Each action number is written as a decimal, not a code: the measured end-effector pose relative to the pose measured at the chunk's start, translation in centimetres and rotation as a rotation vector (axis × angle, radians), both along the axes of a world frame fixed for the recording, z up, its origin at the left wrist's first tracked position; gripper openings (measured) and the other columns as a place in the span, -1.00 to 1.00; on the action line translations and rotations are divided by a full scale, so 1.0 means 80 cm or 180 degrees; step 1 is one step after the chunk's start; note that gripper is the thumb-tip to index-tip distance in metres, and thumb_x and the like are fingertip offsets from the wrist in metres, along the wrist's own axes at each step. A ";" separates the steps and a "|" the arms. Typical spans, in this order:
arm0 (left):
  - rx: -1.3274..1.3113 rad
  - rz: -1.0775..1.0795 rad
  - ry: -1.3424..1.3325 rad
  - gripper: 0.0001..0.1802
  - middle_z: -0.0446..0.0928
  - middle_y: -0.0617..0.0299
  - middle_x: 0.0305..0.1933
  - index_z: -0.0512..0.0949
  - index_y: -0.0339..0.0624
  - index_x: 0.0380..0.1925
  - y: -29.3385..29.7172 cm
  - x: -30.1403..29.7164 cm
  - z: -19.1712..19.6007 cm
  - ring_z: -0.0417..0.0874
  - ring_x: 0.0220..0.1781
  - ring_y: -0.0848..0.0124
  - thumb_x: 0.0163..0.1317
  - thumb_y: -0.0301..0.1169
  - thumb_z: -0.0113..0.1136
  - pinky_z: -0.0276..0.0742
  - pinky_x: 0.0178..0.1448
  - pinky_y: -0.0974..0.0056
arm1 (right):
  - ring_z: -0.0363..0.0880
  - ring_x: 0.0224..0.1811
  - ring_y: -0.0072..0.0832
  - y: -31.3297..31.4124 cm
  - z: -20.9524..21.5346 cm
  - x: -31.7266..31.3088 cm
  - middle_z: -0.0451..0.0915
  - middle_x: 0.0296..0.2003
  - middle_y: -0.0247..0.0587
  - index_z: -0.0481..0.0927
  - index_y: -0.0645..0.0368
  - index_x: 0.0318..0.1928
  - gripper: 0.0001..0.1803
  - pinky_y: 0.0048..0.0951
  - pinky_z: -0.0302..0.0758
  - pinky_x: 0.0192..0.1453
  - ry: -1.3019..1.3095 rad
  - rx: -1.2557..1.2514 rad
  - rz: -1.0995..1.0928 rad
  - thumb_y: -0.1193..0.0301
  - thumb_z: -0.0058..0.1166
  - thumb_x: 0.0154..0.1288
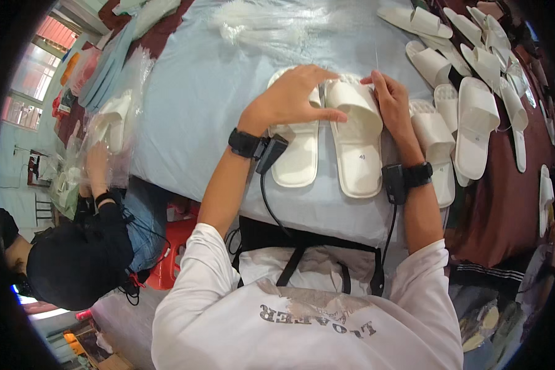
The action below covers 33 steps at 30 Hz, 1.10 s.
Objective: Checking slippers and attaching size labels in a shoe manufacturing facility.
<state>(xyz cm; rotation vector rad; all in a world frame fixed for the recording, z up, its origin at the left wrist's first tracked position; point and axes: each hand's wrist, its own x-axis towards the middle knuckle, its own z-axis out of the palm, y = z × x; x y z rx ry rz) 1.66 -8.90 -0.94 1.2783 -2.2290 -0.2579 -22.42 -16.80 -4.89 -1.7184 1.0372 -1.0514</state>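
Observation:
Two white slippers lie side by side on the pale blue table cover before me: the left slipper (295,160) and the right slipper (359,161). My left hand (290,98) reaches across both, thumb and fingers spread apart, the thumb resting over the right slipper's strap. It hides much of the left slipper's strap. Beside the toe end of the right slipper, my right hand (390,102) is closed in a pinch. A thin, clear strand seems to rise near its fingertips; what they hold is too small to make out.
Several more white slippers (475,126) spread over the right side, partly on a dark red cloth (496,209). Clear plastic (259,28) lies at the table's far side. To my left, a person in black (83,253) handles a bagged slipper (114,120) near a red stool (166,262).

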 end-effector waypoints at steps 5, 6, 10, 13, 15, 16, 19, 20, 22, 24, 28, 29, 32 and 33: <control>0.0265 -0.0150 0.0256 -0.33 0.62 -0.01 0.09 0.58 -0.15 0.24 0.007 0.003 0.011 0.56 0.17 0.06 0.17 -0.06 0.38 0.47 0.30 0.09 | 0.24 -0.54 -0.73 0.002 0.004 0.001 0.37 -0.61 -0.53 0.74 0.23 -0.25 -0.58 -0.56 0.19 -0.45 -0.0279 0.0352 0.0038 0.17 -0.01 0.60; 0.0243 -0.0139 0.0247 -0.33 0.62 -0.01 0.09 0.58 -0.15 0.24 0.011 0.004 0.012 0.56 0.17 0.06 0.17 -0.06 0.38 0.47 0.30 0.09 | 0.24 -0.54 -0.73 0.002 0.003 0.001 0.37 -0.61 -0.53 0.74 0.23 -0.25 -0.58 -0.56 0.19 -0.45 -0.0328 0.0268 0.0064 0.17 -0.01 0.60; 0.0585 -0.0019 0.0292 -0.35 0.57 0.02 0.17 0.52 -0.07 0.33 0.030 0.015 0.018 0.52 0.22 0.08 0.17 -0.29 0.31 0.45 0.34 0.11 | 0.26 -0.57 -0.73 0.002 -0.002 0.003 0.37 -0.63 -0.51 0.72 0.21 -0.26 -0.58 -0.56 0.21 -0.48 -0.0408 0.0435 0.0247 0.17 -0.02 0.61; 0.0698 0.0148 0.0191 -0.32 0.54 0.02 0.22 0.50 0.00 0.37 0.044 0.029 0.022 0.50 0.23 0.08 0.17 -0.36 0.32 0.43 0.36 0.11 | 0.26 -0.57 -0.73 0.002 -0.004 0.004 0.36 -0.63 -0.51 0.72 0.20 -0.27 -0.58 -0.57 0.20 -0.48 -0.0382 0.0359 0.0374 0.17 -0.02 0.61; 0.0639 0.0300 0.0199 -0.33 0.53 0.03 0.22 0.51 0.02 0.35 0.054 0.036 0.027 0.50 0.23 0.07 0.16 -0.36 0.34 0.44 0.34 0.11 | 0.26 -0.57 -0.73 0.002 -0.004 0.004 0.36 -0.63 -0.51 0.72 0.21 -0.26 -0.58 -0.56 0.20 -0.48 -0.0239 0.0202 0.0264 0.17 -0.03 0.61; -0.0014 0.0712 -0.0341 -0.35 0.53 0.02 0.22 0.53 -0.02 0.32 0.063 0.035 0.029 0.50 0.23 0.06 0.15 -0.33 0.37 0.46 0.32 0.11 | 0.26 -0.57 -0.73 0.003 -0.004 0.004 0.36 -0.63 -0.51 0.72 0.21 -0.26 -0.58 -0.56 0.20 -0.48 -0.0261 0.0177 0.0338 0.17 -0.03 0.61; -0.0311 0.1660 -0.1085 -0.38 0.56 -0.01 0.16 0.57 -0.08 0.24 0.088 0.027 0.042 0.52 0.20 0.04 0.15 -0.23 0.41 0.50 0.22 0.09 | 0.24 -0.57 -0.73 0.006 0.000 0.004 0.36 -0.63 -0.51 0.71 0.22 -0.26 -0.58 -0.56 0.18 -0.48 -0.0265 0.0237 0.0354 0.18 -0.04 0.62; -0.0091 0.2106 -0.1140 -0.40 0.59 -0.04 0.11 0.59 -0.12 0.21 0.095 0.021 0.046 0.55 0.16 0.03 0.16 -0.17 0.42 0.54 0.15 0.09 | 0.24 -0.57 -0.74 0.007 0.001 0.004 0.36 -0.63 -0.52 0.70 0.23 -0.26 -0.58 -0.56 0.17 -0.49 -0.0228 0.0191 0.0353 0.18 -0.04 0.62; -0.0173 0.2147 -0.0838 -0.38 0.65 -0.08 -0.06 0.56 -0.19 0.20 0.111 0.010 0.052 0.62 0.06 0.00 0.19 -0.13 0.40 0.56 0.04 0.03 | 0.23 -0.58 -0.74 0.008 0.001 0.005 0.36 -0.63 -0.52 0.70 0.24 -0.26 -0.58 -0.56 0.15 -0.50 -0.0193 0.0143 0.0368 0.18 -0.04 0.62; 0.1041 0.2241 -0.0472 -0.37 0.66 -0.10 -0.18 0.49 -0.19 0.25 0.126 -0.002 0.051 0.66 -0.02 -0.02 0.24 -0.15 0.37 0.57 -0.01 0.00 | 0.21 -0.58 -0.75 0.008 0.000 0.005 0.36 -0.63 -0.54 0.69 0.24 -0.26 -0.57 -0.57 0.13 -0.50 -0.0007 0.0155 0.0224 0.18 -0.06 0.63; 0.0461 0.1399 0.0031 -0.29 0.58 -0.22 -0.01 0.39 -0.24 0.33 0.138 -0.008 0.032 0.61 0.07 -0.07 0.28 -0.14 0.37 0.50 0.14 -0.03 | 0.21 -0.58 -0.76 0.004 -0.005 0.005 0.36 -0.63 -0.54 0.70 0.23 -0.25 -0.57 -0.58 0.13 -0.50 -0.0025 0.0121 0.0354 0.17 -0.06 0.63; 0.0247 0.1364 0.0078 -0.29 0.58 -0.22 -0.01 0.39 -0.24 0.33 0.140 -0.007 0.025 0.61 0.07 -0.07 0.28 -0.14 0.37 0.50 0.14 -0.03 | 0.21 -0.58 -0.76 0.003 -0.007 0.005 0.36 -0.63 -0.54 0.70 0.23 -0.25 -0.56 -0.58 0.13 -0.50 -0.0081 0.0193 0.0365 0.16 -0.06 0.63; 0.0928 0.1140 -0.0129 -0.26 0.42 -0.34 0.19 0.37 -0.25 0.34 0.137 -0.009 0.000 0.51 0.21 -0.13 0.27 -0.11 0.38 0.43 0.24 -0.05 | 0.20 -0.59 -0.77 0.002 -0.010 0.004 0.37 -0.62 -0.54 0.70 0.22 -0.24 -0.56 -0.57 0.12 -0.51 -0.0057 0.0154 0.0314 0.15 -0.06 0.63; 0.0700 0.1131 -0.0016 -0.23 0.33 -0.38 0.26 0.35 -0.28 0.36 0.133 -0.011 -0.008 0.43 0.28 -0.18 0.27 -0.09 0.37 0.39 0.31 -0.05 | 0.20 -0.60 -0.77 0.002 -0.010 0.003 0.38 -0.62 -0.53 0.70 0.22 -0.23 -0.56 -0.57 0.12 -0.52 0.0019 0.0109 0.0269 0.15 -0.06 0.63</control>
